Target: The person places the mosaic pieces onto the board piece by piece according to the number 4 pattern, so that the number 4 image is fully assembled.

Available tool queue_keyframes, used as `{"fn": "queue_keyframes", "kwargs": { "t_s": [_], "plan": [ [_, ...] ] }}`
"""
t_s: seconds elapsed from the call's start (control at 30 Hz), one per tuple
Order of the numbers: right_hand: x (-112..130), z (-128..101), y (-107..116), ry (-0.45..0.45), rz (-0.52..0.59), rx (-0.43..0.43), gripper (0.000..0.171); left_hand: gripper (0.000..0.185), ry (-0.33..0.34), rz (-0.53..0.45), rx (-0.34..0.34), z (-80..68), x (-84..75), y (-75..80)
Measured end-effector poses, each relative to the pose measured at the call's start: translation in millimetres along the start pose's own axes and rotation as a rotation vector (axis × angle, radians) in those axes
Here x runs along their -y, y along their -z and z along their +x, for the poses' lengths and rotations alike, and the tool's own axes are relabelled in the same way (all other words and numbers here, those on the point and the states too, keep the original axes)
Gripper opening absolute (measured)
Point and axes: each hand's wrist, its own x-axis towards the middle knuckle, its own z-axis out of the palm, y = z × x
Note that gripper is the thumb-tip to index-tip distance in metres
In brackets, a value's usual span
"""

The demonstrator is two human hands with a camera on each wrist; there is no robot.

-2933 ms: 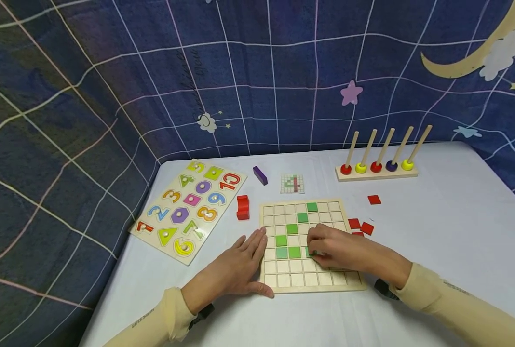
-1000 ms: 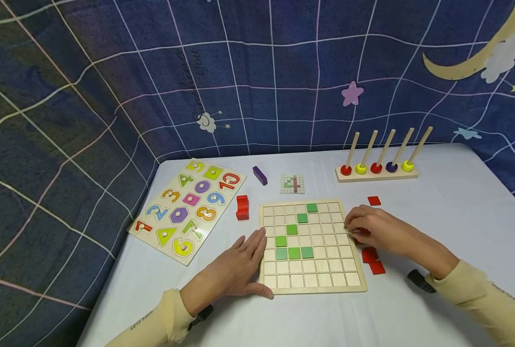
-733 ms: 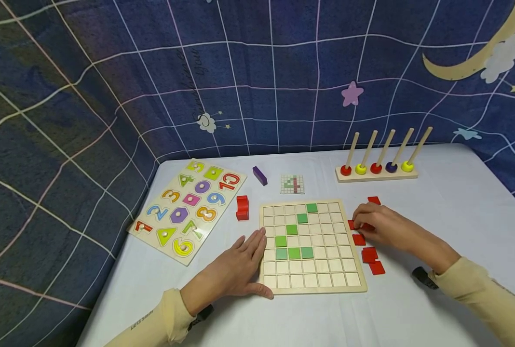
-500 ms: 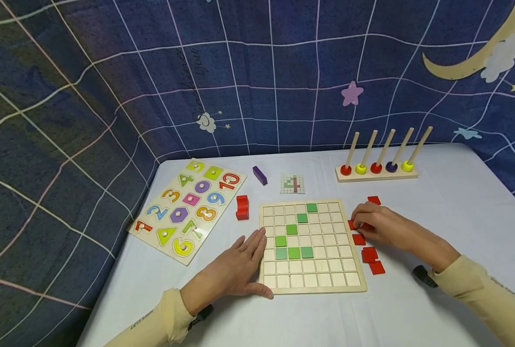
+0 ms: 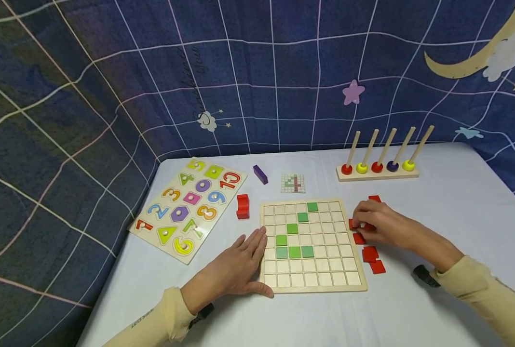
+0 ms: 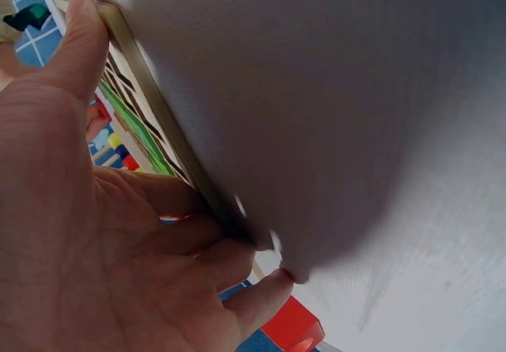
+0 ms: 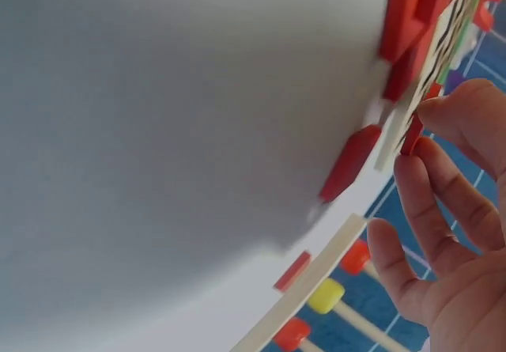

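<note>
Beside grid board (image 5: pixel 312 282), R hand (image 5: pixel 379 224) fingers pinch red tile (image 5: pixel 354 224); puzzle (image 5: pixel 188 208) nos. 1-10.

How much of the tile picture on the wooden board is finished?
Six green tiles already sit in the grid board. The right hand is pinching a red tile from the loose red tiles beside the board, while the left hand steadies its left edge. No red tile is on the board yet, and most squares are bare.

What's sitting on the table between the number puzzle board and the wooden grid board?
In the head view, one red block stands between the number puzzle board and the wooden grid board, nearer the grid board and touching neither.
</note>
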Motion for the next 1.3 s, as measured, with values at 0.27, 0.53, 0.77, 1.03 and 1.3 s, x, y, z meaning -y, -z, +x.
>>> {"fn": "queue_keyframes", "kwargs": {
  "t_s": [0.27,0.53,0.77,1.03,1.3],
  "plan": [
    [14.9,19.1,-3.0,0.084,-0.004,-0.026,0.025,0.125,0.005,-0.01,0.008,0.5,0.4,0.5],
    [24.1,40.1,-3.7,0.045,-0.015,0.065,0.018,0.125,0.003,0.001,0.002,0.9,0.7,-1.2],
    [26.2,59.5,-9.7,0.044,0.001,0.109,0.013,0.126,0.018,-0.013,0.037,1.5,-0.5,-1.3],
    [24.7,76.4,-22.5,0.059,-0.007,0.142,0.013,0.125,0.012,-0.01,0.027,0.9,-1.1,-3.4],
    [23.4,86.1,-28.9,0.052,0.023,0.132,0.011,0.126,0.015,0.008,0.026,1.4,0.1,-2.0]
  ]
}}
